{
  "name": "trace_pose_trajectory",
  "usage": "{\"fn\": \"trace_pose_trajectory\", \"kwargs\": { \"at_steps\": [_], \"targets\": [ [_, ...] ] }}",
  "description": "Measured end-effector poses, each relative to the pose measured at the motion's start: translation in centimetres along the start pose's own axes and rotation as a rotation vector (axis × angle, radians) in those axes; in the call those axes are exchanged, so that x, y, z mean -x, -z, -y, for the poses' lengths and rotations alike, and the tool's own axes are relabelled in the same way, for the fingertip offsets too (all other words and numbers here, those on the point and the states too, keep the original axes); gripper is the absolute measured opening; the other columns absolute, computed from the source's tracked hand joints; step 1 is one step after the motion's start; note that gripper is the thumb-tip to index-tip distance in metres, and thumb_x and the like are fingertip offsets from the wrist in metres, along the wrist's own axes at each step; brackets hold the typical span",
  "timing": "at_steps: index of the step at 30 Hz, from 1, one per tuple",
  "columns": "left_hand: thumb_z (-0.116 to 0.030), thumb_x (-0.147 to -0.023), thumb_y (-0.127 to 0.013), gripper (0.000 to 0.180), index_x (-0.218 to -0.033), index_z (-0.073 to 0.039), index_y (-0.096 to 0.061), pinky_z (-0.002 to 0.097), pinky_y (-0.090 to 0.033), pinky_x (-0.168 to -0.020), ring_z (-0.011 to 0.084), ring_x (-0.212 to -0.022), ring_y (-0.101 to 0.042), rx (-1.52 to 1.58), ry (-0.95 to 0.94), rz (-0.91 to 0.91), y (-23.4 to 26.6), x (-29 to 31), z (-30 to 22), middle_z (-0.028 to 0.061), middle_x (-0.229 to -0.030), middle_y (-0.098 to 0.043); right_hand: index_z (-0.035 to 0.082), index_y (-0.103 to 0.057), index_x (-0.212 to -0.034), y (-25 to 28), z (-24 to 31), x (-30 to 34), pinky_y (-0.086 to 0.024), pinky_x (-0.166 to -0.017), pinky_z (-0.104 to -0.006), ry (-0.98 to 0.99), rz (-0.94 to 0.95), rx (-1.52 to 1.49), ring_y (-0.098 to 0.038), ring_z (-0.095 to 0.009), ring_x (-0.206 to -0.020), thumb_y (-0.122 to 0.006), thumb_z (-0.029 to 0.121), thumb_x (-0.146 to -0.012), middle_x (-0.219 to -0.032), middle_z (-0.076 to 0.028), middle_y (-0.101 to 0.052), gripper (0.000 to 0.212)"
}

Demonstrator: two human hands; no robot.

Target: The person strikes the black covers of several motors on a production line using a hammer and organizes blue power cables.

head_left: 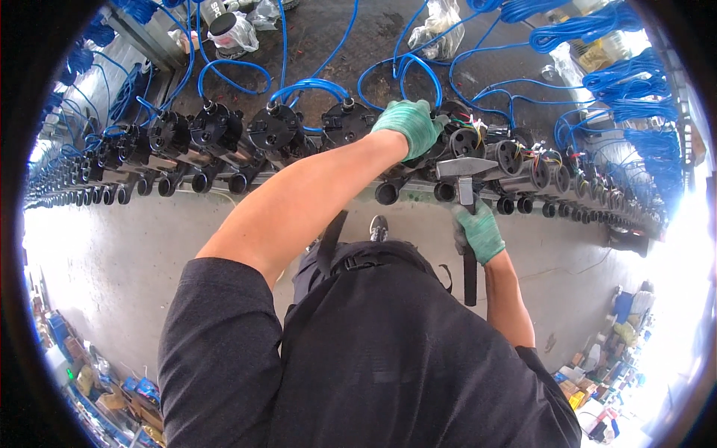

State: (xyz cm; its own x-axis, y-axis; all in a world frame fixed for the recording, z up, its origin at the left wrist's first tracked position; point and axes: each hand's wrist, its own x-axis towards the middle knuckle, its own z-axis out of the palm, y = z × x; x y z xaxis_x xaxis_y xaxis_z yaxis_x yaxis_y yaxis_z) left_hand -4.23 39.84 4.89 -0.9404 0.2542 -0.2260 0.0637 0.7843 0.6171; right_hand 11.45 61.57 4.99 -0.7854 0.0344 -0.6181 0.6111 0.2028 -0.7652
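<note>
My left hand [409, 127], in a green work glove, is curled over the black end cap [442, 123] of a cylindrical, pump-like unit; the fingertips are partly hidden. A blue cable [423, 61] loops up beside that hand. My right hand [480, 233], gloved the same way, is closed round the dark handle [470, 280] of a hammer. The hammer's grey metal head [463, 168] is raised in front of the row of units, to the right of my left hand. Left of that hand stand similar capped units [273, 128] with blue cables.
Uncapped units with coloured wires [539, 170] continue the row to the right. Behind lies a dark work surface [321, 45] with a plastic-wrapped item [439, 30] and coiled blue cables [631, 71]. Boxes and clutter [112, 396] line the floor's far edges.
</note>
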Motion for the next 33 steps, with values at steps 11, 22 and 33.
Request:
{"fn": "trace_pose_trajectory", "kwargs": {
  "at_steps": [11, 22, 33],
  "targets": [
    [-0.051, -0.106, -0.052, 0.06, -0.123, 0.005, -0.064, 0.0502, -0.053, -0.097, 0.0446, -0.11, -0.068, 0.034, 0.035, -0.041, -0.5, 0.4, 0.0, 0.0285, -0.113, -0.072, 0.011, -0.053, -0.109, 1.5, 1.0, -0.1, -0.04, -0.035, -0.0341, 0.062, -0.016, -0.029, -0.046, -0.013, -0.042, -0.069, 0.018, -0.098, -0.066, 0.0, -0.05, 0.021],
    [-0.052, -0.105, -0.053, 0.061, -0.122, 0.005, -0.064, 0.0512, -0.053, -0.096, 0.0457, -0.109, -0.068, 0.005, 0.022, -0.047, -0.7, 0.1, 0.3, 0.0299, -0.113, -0.072, 0.006, -0.057, -0.105, 1.9, 5.7, 1.2, -0.04, -0.033, -0.0306, 0.232, -0.085, 0.032, -0.047, -0.011, -0.042, -0.071, 0.019, -0.098, -0.064, -0.001, -0.052, 0.02],
    [-0.05, -0.088, -0.08, 0.058, -0.104, 0.002, -0.06, 0.0486, -0.053, -0.082, 0.0461, -0.089, -0.069, 0.294, 0.029, -0.295, -1.5, 1.5, -0.8, 0.0276, -0.092, -0.071, 0.003, -0.057, -0.111, 2.8, 0.6, -0.8, -0.039, -0.033, -0.0314, 0.113, -0.01, -0.092, -0.049, -0.012, -0.041, -0.068, 0.021, -0.097, -0.061, -0.002, -0.052, 0.024]
  ]
}}
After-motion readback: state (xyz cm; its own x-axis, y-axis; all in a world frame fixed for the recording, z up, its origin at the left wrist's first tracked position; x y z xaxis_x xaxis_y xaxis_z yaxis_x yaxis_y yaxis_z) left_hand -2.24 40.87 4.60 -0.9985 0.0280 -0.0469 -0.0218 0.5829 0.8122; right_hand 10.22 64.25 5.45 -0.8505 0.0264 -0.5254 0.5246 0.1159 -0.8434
